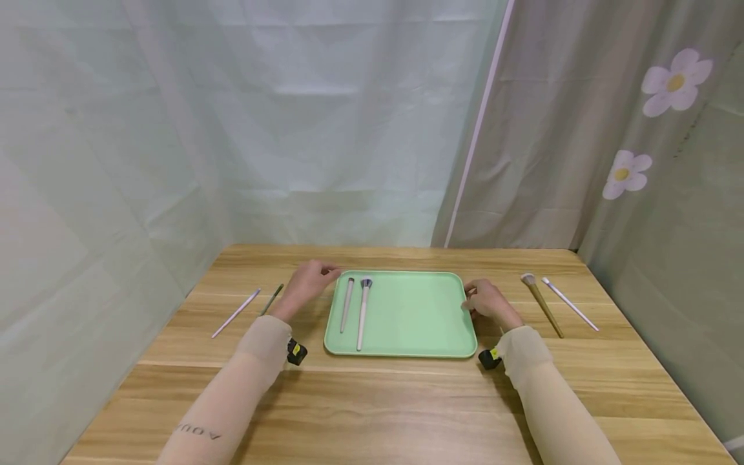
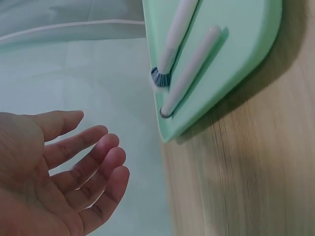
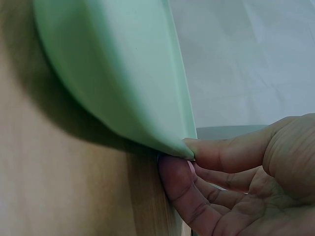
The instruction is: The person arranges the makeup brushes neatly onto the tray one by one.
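Note:
A light green tray [image 1: 415,316] lies on the wooden table with two pale-handled makeup brushes along its left side. One brush [image 1: 347,307] is slimmer with a dark tip; the other brush [image 1: 363,316] has a fuller grey-and-white head. My right hand [image 1: 488,302] pinches the tray's right rim between thumb and fingers, as the right wrist view shows at the tray's edge [image 3: 147,113]. Beside the tray's far left corner is my left hand [image 1: 307,284]. Its fingers are loosely bent and hold nothing, and the left wrist view shows a gap between them and the tray.
Left of the tray lie a lilac brush [image 1: 236,313] and a dark green stick-like handle [image 1: 272,299], partly behind my left wrist. To the right are a brush with a gold-brown handle [image 1: 544,307] and a slim white brush [image 1: 571,305]. Curtains [image 1: 349,129] hang behind the table.

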Demonstrator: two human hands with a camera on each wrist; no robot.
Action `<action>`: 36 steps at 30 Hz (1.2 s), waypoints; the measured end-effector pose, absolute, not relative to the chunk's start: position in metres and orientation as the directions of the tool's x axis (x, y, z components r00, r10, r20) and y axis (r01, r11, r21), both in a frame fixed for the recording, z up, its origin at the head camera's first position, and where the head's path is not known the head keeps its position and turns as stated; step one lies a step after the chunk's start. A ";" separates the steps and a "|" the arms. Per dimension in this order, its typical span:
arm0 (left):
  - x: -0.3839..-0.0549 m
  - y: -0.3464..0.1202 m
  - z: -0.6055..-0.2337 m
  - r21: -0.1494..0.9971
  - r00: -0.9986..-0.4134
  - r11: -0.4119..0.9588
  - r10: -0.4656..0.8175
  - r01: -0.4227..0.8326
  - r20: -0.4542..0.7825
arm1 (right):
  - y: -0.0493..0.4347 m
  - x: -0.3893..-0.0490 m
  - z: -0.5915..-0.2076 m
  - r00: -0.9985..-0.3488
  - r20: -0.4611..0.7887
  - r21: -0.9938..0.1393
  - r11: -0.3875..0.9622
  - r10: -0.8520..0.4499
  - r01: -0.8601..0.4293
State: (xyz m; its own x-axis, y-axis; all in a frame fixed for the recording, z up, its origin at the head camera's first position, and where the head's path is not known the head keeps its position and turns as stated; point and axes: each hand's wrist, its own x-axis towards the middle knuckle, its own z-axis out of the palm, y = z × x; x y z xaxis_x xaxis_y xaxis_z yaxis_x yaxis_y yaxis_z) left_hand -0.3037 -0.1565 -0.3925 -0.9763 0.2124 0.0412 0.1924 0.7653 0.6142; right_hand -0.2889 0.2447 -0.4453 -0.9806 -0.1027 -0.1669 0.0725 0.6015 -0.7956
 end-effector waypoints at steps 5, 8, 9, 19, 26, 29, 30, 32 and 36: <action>-0.304 -0.162 -0.391 0.614 -0.976 0.766 0.216 0.190 0.033 | 0.245 -0.288 -0.446 -0.981 -0.166 -0.789 0.610 -0.101 0.071; -0.304 -0.168 -0.391 0.619 -0.975 0.762 0.219 0.190 0.031 | 0.246 -0.288 -0.447 -0.981 -0.169 -0.788 0.611 -0.096 0.076; -0.304 -0.170 -0.390 0.621 -0.976 0.761 0.217 0.187 0.029 | 0.246 -0.288 -0.446 -0.981 -0.170 -0.787 0.612 -0.095 0.077; -0.308 -0.195 -0.378 0.603 -0.977 0.776 0.213 0.186 0.027 | 0.247 -0.291 -0.446 -0.981 -0.169 -0.781 0.619 -0.090 0.078; -0.306 -0.206 -0.374 0.618 -0.979 0.767 0.200 0.175 0.030 | 0.248 -0.291 -0.446 -0.982 -0.165 -0.785 0.615 -0.093 0.074; -0.305 -0.210 -0.374 0.611 -0.983 0.774 0.183 0.163 0.030 | 0.247 -0.290 -0.446 -0.982 -0.168 -0.786 0.614 -0.092 0.077; -0.304 -0.212 -0.374 0.610 -0.984 0.777 0.177 0.158 0.029 | 0.247 -0.290 -0.447 -0.981 -0.170 -0.788 0.611 -0.091 0.080; -0.302 -0.215 -0.373 0.609 -0.986 0.780 0.166 0.147 0.025 | 0.247 -0.290 -0.447 -0.981 -0.173 -0.789 0.609 -0.091 0.083; -0.299 -0.224 -0.373 0.594 -0.987 0.792 0.159 0.141 0.022 | 0.246 -0.290 -0.447 -0.981 -0.168 -0.788 0.612 -0.097 0.075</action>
State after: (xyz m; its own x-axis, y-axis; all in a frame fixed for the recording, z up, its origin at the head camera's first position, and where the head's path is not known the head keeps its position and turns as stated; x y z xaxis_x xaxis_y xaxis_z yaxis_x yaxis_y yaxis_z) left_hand -0.2989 -0.2237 -0.3727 -0.9870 0.1595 0.0216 0.1409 0.7917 0.5944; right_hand -0.2900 0.2456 -0.4469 -0.9810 -0.0967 -0.1681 0.0747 0.6117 -0.7876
